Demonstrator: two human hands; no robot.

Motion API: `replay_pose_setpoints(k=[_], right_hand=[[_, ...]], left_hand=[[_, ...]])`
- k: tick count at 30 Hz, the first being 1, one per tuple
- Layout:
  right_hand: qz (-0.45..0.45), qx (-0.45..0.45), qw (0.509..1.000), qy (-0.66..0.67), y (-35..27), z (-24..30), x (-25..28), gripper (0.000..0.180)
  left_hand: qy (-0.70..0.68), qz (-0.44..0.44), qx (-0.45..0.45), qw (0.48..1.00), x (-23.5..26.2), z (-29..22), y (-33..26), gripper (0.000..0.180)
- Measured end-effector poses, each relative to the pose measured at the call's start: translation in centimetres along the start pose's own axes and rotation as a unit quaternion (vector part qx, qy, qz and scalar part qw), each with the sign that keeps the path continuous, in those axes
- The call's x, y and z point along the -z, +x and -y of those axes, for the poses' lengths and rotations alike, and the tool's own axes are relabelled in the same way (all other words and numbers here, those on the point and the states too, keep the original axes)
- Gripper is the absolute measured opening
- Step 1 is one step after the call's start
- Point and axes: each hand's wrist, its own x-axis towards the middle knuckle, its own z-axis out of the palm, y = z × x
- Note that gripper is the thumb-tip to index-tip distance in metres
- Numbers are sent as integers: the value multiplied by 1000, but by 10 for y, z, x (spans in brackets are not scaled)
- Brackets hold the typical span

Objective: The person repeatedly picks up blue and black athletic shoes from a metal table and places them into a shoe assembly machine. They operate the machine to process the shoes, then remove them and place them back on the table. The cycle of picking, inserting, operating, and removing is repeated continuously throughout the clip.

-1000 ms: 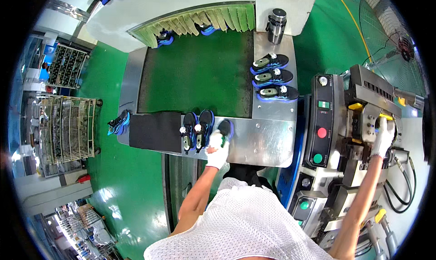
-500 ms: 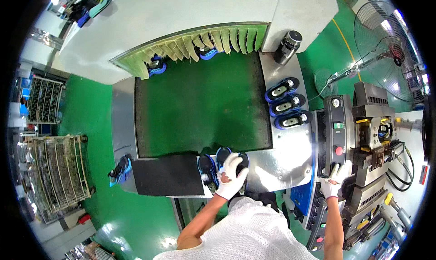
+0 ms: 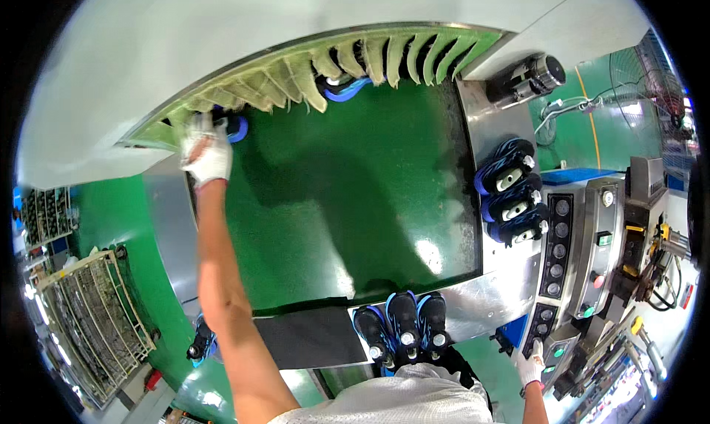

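My left hand (image 3: 206, 150), in a white glove, reaches to the far left of the green conveyor belt (image 3: 355, 194). It is at a black and blue shoe (image 3: 237, 128) under the strip curtain; its fingers are smeared by motion, so I cannot tell whether they grip. My right hand (image 3: 529, 366), also gloved, rests by the lower control panel (image 3: 562, 348), its fingers stretched out. Another shoe (image 3: 346, 89) pokes out from the curtain (image 3: 296, 83). Three black shoes, among them the middle one (image 3: 404, 322), stand at the belt's near edge, close to my body.
Three more shoes (image 3: 512, 194) sit on the right metal ledge, with a dark flask (image 3: 526, 80) beyond them. A black mat (image 3: 303, 339) covers part of the near ledge. One shoe (image 3: 200, 341) lies at the left corner. Wire carts (image 3: 92, 305) stand left; a fan stands right.
My left hand has gone from the near shoes to the shoe at the far left curtain. My right hand has moved down along the control panels. The view has shifted forward.
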Motion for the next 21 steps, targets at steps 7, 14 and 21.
replay_pose_setpoints(k=[7,14,21], right_hand=[[74,-168,978,100,-52,-27,-12,76],[129,-108,974,149,-65,7,-50,74],[111,142,953,245,-45,177,45,78]], left_hand=[[-154,93,167,969,-34,38,-1,41],[-1,66,-126,990,51,-54,-80,13],[-402,231,-123,877,196,-216,-185,15]])
